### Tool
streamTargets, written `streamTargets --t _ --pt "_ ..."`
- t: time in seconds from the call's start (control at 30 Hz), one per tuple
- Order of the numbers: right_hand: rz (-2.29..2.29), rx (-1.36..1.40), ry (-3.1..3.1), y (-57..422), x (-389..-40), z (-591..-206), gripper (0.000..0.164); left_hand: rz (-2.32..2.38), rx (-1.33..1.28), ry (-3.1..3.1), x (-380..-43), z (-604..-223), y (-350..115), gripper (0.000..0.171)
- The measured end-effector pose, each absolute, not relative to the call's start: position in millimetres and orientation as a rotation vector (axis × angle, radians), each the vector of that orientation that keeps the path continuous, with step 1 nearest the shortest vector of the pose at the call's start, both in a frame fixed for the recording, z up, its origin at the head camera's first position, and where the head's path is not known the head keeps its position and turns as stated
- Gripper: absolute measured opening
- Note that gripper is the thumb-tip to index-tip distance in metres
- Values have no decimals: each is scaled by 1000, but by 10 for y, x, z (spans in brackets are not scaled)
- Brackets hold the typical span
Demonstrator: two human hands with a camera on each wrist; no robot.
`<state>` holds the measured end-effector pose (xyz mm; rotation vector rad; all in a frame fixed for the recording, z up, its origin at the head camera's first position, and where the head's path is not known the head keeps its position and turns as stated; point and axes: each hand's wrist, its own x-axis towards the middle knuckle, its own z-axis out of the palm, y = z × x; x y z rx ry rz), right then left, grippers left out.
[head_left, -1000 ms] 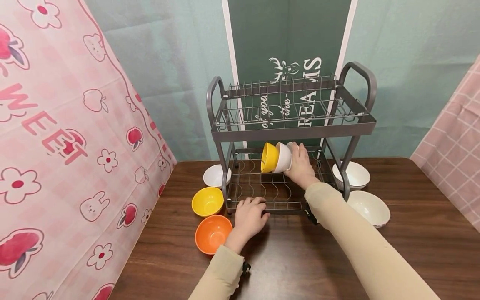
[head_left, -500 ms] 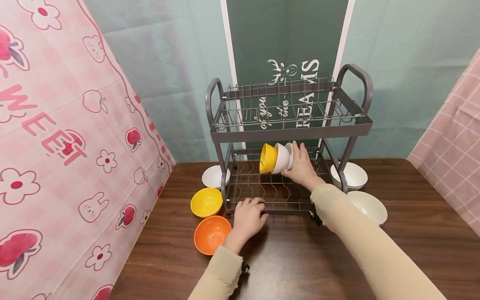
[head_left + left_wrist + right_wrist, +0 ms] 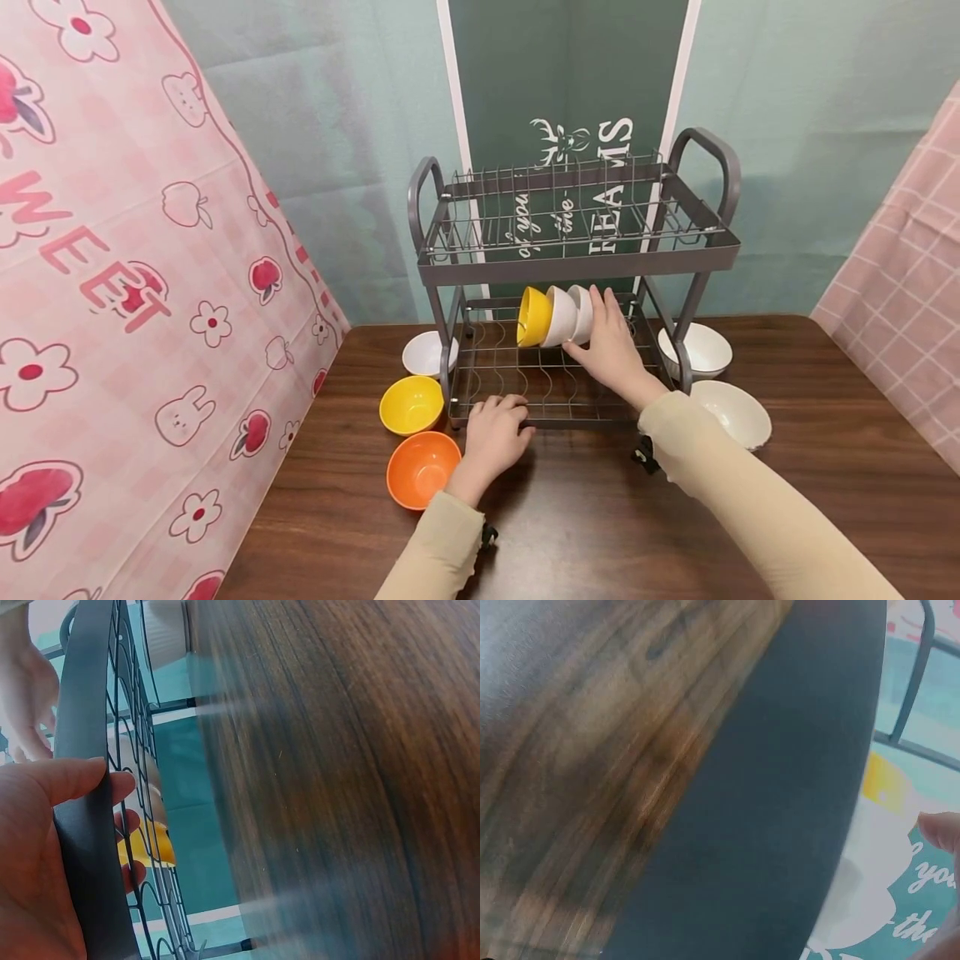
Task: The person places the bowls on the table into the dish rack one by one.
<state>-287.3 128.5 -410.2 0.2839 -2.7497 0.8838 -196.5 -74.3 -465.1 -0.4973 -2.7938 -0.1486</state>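
Observation:
A two-tier dark grey dish rack [image 3: 577, 266] stands on the table. On its lower tier a yellow bowl [image 3: 534, 317] and two white bowls [image 3: 559, 322] are tipped on edge in a row, nested close together. My right hand [image 3: 613, 348] is beside the rightmost white bowl [image 3: 581, 307], fingers extended and thumb spread near its lower edge. In the right wrist view, a gap shows between the thumb [image 3: 939, 829] and the bowls. With my left hand [image 3: 497, 437] I grip the front rail [image 3: 86, 847] of the lower tier, fingertips curled through the wires.
Left of the rack, a white bowl [image 3: 427, 354], a yellow bowl [image 3: 411, 406] and an orange bowl [image 3: 423, 471] stand on the wooden table [image 3: 585, 517]. Two more white bowls [image 3: 738, 414] sit at its right. Curtains hang behind and at both sides.
My right hand has drawn away to the right from the row of bowls, uncovering more of the rightmost white bowl. The bowls stay tipped on the lower tier. My left hand keeps its place.

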Motion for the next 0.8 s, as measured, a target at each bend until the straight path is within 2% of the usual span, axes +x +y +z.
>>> streamTargets --t 0.8 --pt "903 399 -2491 1602 -2095 -4061 84 -152 -494 -2805 -1960 -4649 -736 14"
